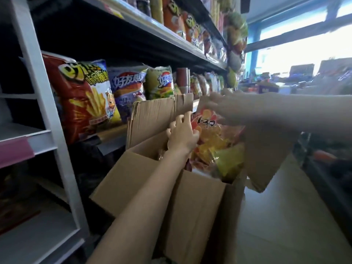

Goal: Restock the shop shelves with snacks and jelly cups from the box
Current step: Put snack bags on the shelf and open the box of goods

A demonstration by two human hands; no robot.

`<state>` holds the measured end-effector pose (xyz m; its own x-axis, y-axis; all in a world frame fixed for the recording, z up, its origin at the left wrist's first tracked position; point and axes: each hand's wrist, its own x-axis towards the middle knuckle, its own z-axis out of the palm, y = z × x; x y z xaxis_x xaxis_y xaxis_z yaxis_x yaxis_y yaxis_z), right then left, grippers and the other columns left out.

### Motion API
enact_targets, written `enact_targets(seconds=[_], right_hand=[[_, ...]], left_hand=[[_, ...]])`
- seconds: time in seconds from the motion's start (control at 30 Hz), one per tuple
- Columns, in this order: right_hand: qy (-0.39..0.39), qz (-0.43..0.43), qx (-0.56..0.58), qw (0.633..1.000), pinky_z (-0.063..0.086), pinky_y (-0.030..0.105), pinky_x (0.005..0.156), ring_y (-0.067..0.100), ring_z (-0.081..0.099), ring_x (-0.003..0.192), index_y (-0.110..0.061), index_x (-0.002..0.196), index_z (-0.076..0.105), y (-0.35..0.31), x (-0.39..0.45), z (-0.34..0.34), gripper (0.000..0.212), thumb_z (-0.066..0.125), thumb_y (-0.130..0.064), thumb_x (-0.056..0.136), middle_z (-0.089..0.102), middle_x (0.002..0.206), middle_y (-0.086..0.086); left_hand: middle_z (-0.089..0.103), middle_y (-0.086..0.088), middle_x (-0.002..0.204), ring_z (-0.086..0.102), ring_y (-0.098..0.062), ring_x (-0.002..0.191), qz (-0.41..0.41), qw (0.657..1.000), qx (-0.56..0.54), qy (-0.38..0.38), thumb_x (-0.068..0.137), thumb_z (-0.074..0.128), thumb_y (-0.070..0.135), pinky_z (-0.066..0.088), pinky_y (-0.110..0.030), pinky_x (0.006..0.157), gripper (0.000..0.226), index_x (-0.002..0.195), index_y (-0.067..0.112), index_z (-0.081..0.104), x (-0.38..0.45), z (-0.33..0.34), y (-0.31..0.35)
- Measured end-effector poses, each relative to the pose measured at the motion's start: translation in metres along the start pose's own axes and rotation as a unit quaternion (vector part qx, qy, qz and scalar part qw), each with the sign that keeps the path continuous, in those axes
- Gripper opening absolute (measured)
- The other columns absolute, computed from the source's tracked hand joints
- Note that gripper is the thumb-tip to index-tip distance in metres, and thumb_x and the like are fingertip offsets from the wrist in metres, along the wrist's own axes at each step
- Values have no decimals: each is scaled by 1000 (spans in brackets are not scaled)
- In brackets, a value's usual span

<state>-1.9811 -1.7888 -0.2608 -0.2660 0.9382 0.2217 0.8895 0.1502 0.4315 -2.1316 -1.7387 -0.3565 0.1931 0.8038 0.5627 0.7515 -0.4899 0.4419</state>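
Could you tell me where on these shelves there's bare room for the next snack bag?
The white shelf left of the red fries bag looks bare. The row from that bag rightward, past the purple bag and green bag, is packed.

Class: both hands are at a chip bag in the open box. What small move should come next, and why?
Probably lift the chip bag straight up, clear of the box. The left hand holds its side, the right hand its top, and its lower part sits inside the box below the shelf.
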Motion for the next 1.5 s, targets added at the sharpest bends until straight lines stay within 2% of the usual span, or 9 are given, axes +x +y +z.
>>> enact_targets(seconds=[0.13,0.33,0.53,0.67,0.77,0.9,1.1,1.33,1.5], right_hand=[[-17,-47,-72,996,34,51,106,30,26,133,-31,149,5,17,-28,41,63,33,-50,96,15,151,6],[-72,78,130,986,27,59,108,45,19,137,-45,145,7,27,59,85,77,39,-71,80,8,155,13],[-86,151,294,940,33,31,102,30,41,129,-21,150,13,24,116,127,88,70,-21,82,39,145,13],[-6,205,299,932,39,51,101,39,48,119,-42,134,38,34,129,141,81,78,-43,64,48,134,15],[150,304,367,866,46,48,94,37,56,107,-30,123,57,34,122,142,50,72,-27,76,57,122,16],[339,362,535,684,48,30,81,24,61,93,-11,114,66,38,100,111,35,69,-20,80,68,103,10],[460,157,670,560,54,35,81,21,64,96,-30,86,56,-27,30,-23,19,70,-19,80,64,101,0],[288,-12,863,415,57,41,79,23,68,88,-15,99,61,-205,-34,-55,14,57,-27,92,69,96,9],[172,-40,884,432,51,44,89,21,64,92,-24,99,61,-344,-44,-20,15,50,-32,94,65,99,12]], left_hand=[[31,-8,147,30,-32,133,12,1000,12,-2,90,50,24,25,-49,107,57,143,25,27,18,9,-9],[31,-9,146,31,-31,130,-37,999,-4,-30,89,49,21,26,-48,106,58,142,26,27,23,13,-12],[33,-8,143,34,-31,129,-54,998,19,-17,91,49,22,28,-49,105,54,141,26,29,28,15,-20],[29,-10,145,33,-32,129,-68,998,17,-3,91,50,21,29,-50,106,55,141,27,28,27,15,-24],[26,-11,146,33,-33,129,-91,996,12,11,91,50,20,28,-51,104,55,141,28,28,29,15,-29],[25,-9,146,32,-31,129,-85,996,-7,30,91,50,20,28,-49,105,55,141,30,29,28,16,-29],[36,-8,142,38,-18,129,75,923,-277,256,95,48,20,37,-34,104,41,136,22,42,-13,-43,3],[49,-3,127,45,-16,122,218,920,-149,291,90,36,22,36,-37,104,38,122,11,55,-154,-161,-20],[53,7,125,46,-9,117,95,962,39,251,94,35,35,33,-23,100,36,116,20,60,-252,-191,-108]])
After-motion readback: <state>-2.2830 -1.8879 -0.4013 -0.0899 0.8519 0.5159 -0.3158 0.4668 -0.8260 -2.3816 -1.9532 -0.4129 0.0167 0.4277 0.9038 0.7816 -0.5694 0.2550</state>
